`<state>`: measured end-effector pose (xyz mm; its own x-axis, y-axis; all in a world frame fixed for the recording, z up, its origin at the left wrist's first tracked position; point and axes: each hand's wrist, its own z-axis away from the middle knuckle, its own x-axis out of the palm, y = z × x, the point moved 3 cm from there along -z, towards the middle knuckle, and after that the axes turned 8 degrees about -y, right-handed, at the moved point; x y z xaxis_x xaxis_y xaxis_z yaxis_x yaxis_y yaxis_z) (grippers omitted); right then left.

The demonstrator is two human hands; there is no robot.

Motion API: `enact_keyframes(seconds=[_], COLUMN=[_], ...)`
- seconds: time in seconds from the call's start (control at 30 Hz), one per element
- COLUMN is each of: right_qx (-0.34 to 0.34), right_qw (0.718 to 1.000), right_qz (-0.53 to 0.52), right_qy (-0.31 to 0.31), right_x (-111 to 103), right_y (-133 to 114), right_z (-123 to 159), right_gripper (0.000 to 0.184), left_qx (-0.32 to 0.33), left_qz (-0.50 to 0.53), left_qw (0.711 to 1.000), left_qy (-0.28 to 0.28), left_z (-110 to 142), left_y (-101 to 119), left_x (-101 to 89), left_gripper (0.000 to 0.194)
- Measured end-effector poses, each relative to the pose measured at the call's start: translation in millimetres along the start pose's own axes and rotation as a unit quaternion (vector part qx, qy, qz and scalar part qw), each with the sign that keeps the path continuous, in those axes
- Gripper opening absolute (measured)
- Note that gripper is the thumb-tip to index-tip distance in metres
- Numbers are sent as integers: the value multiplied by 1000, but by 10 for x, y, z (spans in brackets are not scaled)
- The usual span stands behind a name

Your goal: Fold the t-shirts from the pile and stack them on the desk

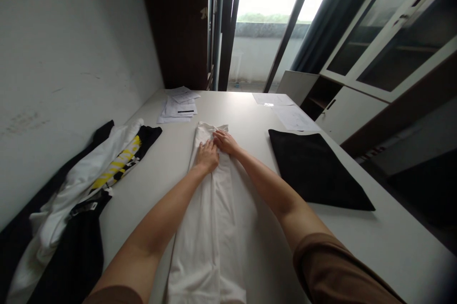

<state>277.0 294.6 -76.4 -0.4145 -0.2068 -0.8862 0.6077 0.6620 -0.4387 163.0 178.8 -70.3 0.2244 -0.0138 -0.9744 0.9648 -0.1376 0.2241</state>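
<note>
White garment (214, 228) runs near from under 2 hands, left (207, 155) and right (224, 141), at its far end. Fingers bent; pinching unclear.

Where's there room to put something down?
The table is bare between the left papers and right papers, and on the near side of the black cloth. It's crowded at the heaped clothes and where the left hand and right hand touch the white cloth.

Brown top (332, 266), sleeves short, loose, hemmed, ending around the elbow. Fabric plain on what shows, soft folds on the right sleeve; only a sliver of the left one visible. Forearms uncovered. Both hands bare, no gloves.
</note>
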Motion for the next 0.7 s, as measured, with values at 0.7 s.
enact_keyframes(seconds=[0.7], right_qx=[102], right_qw=[990], right_qz=[56], right_qy=[-74], right_x=[142], right_y=[74], right_z=[-333], right_gripper=[59], left_qx=[159], left_qz=[18], left_qw=[985], left_qy=[-65], left_z=[864], left_y=[290], left_x=[-6], left_gripper=[75])
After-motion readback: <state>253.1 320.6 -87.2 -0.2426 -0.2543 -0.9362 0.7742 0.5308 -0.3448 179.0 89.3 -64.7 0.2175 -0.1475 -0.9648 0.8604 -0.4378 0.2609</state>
